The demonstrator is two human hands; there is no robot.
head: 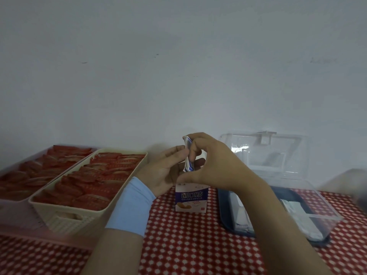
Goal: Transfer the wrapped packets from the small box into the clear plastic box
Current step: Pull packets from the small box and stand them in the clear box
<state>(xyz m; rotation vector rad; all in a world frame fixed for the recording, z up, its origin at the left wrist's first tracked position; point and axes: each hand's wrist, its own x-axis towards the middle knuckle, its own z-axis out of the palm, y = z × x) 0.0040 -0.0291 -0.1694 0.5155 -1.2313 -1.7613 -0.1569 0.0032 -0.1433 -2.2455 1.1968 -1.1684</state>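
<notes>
A small purple and white box [191,199] stands upright on the red checked tablecloth, its top hidden behind my hands. My right hand [210,163] pinches a white and blue wrapped packet [187,155] and holds it upright just above the box. My left hand [164,169], with a light blue wristband, holds the top of the box and touches the packet's left side with its fingers. The clear plastic box [321,213] sits to the right with its lid raised; white packets [297,213] lie inside on its dark blue base.
A cream basket [65,217] filled with red wrapped snacks stands at the left, and a pink tray [12,219] with more of them lies behind it. A plain wall runs close behind the table. A blurred grey object [357,183] shows at the right edge.
</notes>
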